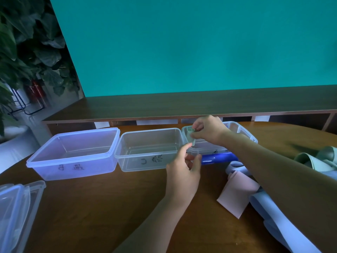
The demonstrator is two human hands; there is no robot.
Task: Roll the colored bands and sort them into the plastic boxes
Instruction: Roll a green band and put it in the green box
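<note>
Three clear plastic boxes stand in a row on the brown table: a left box (73,159), a middle box (149,162) and a right box (242,131). My right hand (209,129) pinches a rolled grey-green band (190,133) above the left end of the right box. My left hand (184,170) hovers in front of the middle box's right corner, fingers loosely curled, holding nothing. A blue rolled band (218,157) lies in front of the right box. Loose bands lie at the right: a pink one (237,192), pale blue ones (284,225) and grey-green ones (313,159).
Clear box lids (16,212) are stacked at the table's left front edge. A dark wooden shelf unit (182,106) runs behind the table below a teal wall. A potted plant (27,52) stands at the far left.
</note>
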